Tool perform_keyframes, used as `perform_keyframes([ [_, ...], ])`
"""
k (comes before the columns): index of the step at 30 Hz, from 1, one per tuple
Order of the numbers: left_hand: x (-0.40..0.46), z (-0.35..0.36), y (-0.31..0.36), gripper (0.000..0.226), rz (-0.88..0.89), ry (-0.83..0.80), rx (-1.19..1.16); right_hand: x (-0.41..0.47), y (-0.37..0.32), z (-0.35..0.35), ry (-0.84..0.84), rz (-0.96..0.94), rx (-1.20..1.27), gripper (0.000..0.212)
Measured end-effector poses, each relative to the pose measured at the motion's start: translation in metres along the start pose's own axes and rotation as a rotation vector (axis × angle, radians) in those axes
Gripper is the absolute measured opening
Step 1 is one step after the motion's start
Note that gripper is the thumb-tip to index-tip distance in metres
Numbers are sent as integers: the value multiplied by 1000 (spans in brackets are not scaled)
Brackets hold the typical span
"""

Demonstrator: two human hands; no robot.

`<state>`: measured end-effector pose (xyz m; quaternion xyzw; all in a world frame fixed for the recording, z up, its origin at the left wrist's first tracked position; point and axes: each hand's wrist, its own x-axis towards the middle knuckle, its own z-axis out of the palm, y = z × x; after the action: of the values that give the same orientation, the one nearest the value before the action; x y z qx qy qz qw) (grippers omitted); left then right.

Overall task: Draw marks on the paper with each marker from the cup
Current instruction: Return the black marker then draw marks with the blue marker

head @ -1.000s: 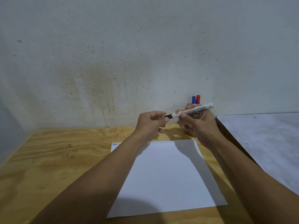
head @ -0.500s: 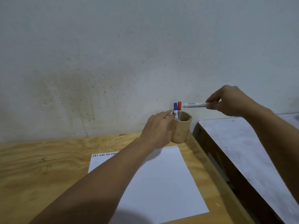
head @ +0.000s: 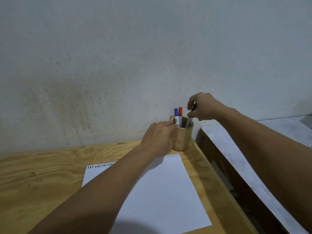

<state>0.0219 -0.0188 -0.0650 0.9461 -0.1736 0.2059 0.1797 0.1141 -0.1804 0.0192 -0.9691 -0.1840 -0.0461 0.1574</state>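
A tan wooden cup [head: 183, 138] stands at the back right corner of the plywood table, against the wall. A blue-capped marker [head: 176, 115] and a red-capped marker [head: 180, 113] stand upright in it. My left hand [head: 157, 138] grips the cup's left side. My right hand [head: 203, 106] is above the cup's right rim, pinching a black-capped marker [head: 190, 116] whose lower end is inside the cup. A white sheet of paper [head: 162, 191] lies in front of the cup, with a row of short blue, red and black marks [head: 100, 166] along its top left edge.
The plywood table [head: 42, 179] ends at the stained wall [head: 118, 65] behind. A grey-topped table [head: 253, 166] stands close on the right, with a dark gap between the two.
My left hand left the marker's tip and took hold of the cup. My right hand swung the black marker from level to upright and lowered it into the cup.
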Motion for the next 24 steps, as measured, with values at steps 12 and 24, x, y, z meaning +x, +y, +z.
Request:
perform_keyframes([
  [12, -4, 0, -3, 49, 29, 37, -21, 19, -1, 21, -75, -12, 184, 42],
  [24, -6, -7, 3, 53, -27, -26, -23, 22, -8, 29, -107, -105, 175, 22],
])
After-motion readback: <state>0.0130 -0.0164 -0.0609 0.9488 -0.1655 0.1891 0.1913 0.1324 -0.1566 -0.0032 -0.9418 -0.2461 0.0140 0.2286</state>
